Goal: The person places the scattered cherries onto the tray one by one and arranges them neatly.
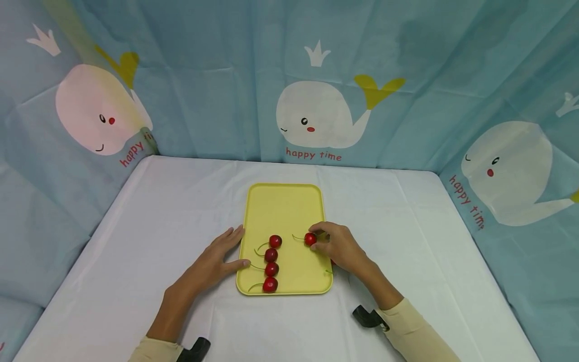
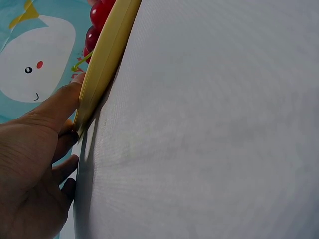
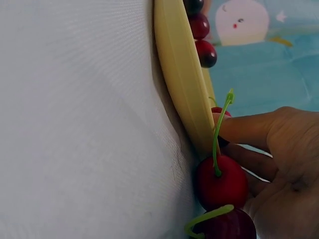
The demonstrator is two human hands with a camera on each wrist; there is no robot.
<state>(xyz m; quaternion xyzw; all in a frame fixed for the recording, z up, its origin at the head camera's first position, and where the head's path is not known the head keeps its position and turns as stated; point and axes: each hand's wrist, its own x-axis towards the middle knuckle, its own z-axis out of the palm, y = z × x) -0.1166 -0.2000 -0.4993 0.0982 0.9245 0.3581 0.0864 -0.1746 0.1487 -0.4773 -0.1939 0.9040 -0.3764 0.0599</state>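
Observation:
On a yellow tray [image 1: 285,211], several dark red cherries [image 1: 271,269] with green stems form a column left of the middle. My right hand [image 1: 340,247] pinches another cherry [image 1: 310,239] between thumb and fingers over the tray's right side, its stem pointing left. Straight fingers of my left hand [image 1: 210,264] rest along the tray's left edge, and the thumb reaches over the rim. Beneath my right hand, two more cherries [image 3: 222,181] sit on the cloth against the tray's right side, as the right wrist view shows; in the head view the hand mostly hides them.
A white cloth [image 1: 181,201] covers the table under the tray. Blue curtains [image 1: 203,110] printed with whales stand behind and at both sides. Black wrist devices [image 1: 367,317] are worn near both sleeves.

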